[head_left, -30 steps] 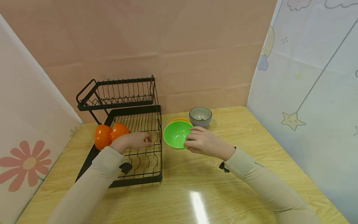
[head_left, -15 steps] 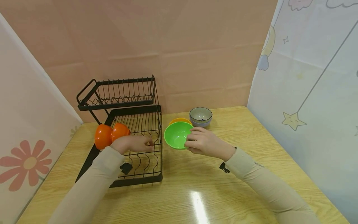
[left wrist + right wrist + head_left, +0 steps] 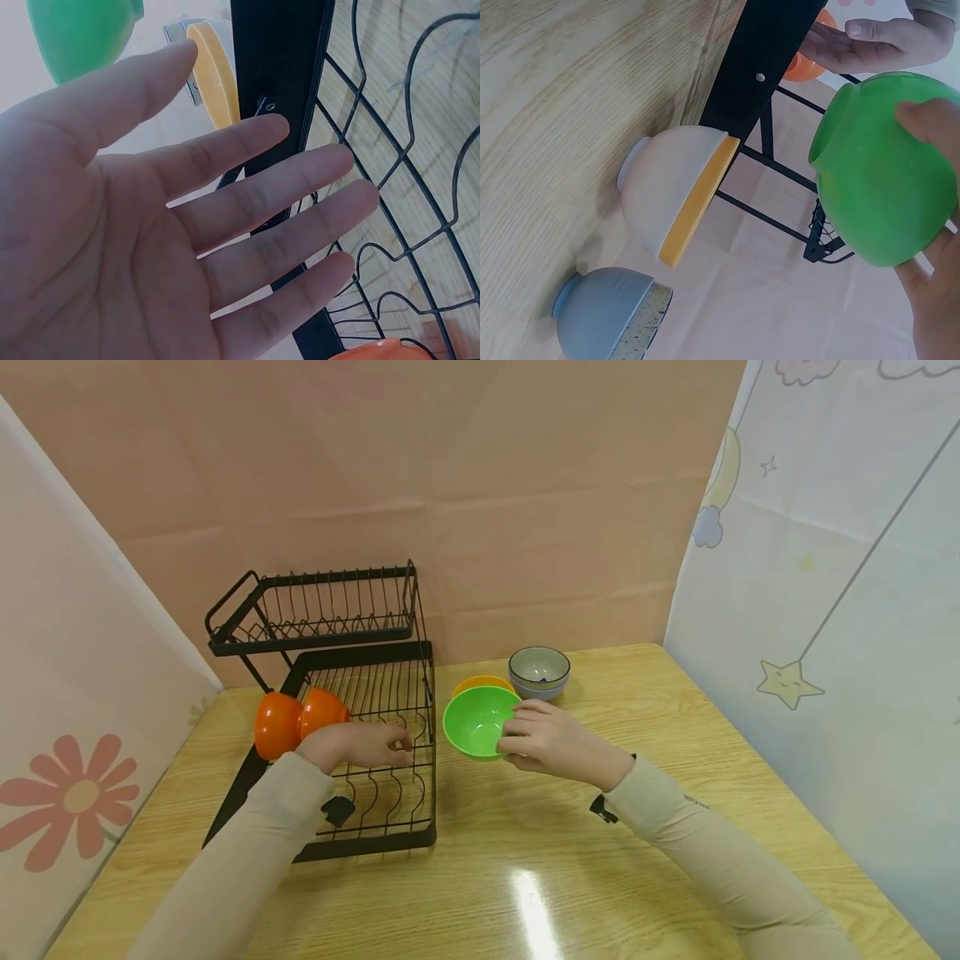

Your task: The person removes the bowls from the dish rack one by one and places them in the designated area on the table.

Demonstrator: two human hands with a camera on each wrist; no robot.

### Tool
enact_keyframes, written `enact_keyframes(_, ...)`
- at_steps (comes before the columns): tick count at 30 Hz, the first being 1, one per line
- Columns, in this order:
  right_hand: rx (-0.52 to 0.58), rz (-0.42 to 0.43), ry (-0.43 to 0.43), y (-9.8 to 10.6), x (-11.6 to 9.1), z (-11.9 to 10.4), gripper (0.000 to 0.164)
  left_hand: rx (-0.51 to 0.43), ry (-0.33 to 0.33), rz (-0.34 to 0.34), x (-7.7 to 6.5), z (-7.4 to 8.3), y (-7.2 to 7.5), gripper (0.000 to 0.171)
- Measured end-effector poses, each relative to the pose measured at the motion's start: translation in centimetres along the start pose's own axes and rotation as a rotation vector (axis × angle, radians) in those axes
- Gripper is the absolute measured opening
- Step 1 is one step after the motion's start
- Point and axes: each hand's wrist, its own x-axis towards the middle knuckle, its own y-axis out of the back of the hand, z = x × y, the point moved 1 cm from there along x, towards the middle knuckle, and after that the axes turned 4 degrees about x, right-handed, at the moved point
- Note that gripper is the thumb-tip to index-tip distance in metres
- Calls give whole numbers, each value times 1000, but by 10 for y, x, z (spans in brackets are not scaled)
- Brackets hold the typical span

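Note:
A green bowl (image 3: 472,720) is tilted in my right hand (image 3: 553,745), which pinches its right rim; the right wrist view shows the thumb against its outer wall (image 3: 877,180). The bowl is held up off the table. My left hand (image 3: 362,746) hovers over the lower tier of the black dish rack (image 3: 367,846), with its palm and spread, relaxed fingers (image 3: 262,202) visible in the left wrist view. Nothing is in that hand. Two orange bowls (image 3: 276,727) stand on their sides in the rack beside the left wrist.
Behind the green bowl, partly hidden, is a white bowl with a yellow rim (image 3: 676,184). To its right sits a blue-grey bowl (image 3: 538,672) with a dark rim. The rack's raised upper tier (image 3: 315,639) stands at the back left. Fabric backdrops enclose the wooden table (image 3: 615,877).
Very little differs. My left hand has dipped slightly since a second ago, and the green bowl in my right hand has shifted a touch to the right.

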Motion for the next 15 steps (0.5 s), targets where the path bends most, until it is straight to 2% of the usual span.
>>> enact_keyframes(5,1,44,6,1,0,4,3,4,-2,-4,1,0,0,37)
enact_keyframes(8,1,84,6,6,0,9,10,11,-1,-5,1,-1,0,38)
enact_keyframes(15,10,97,-75,33,-5,38,20,14,12,-17,0,-1,1,40)
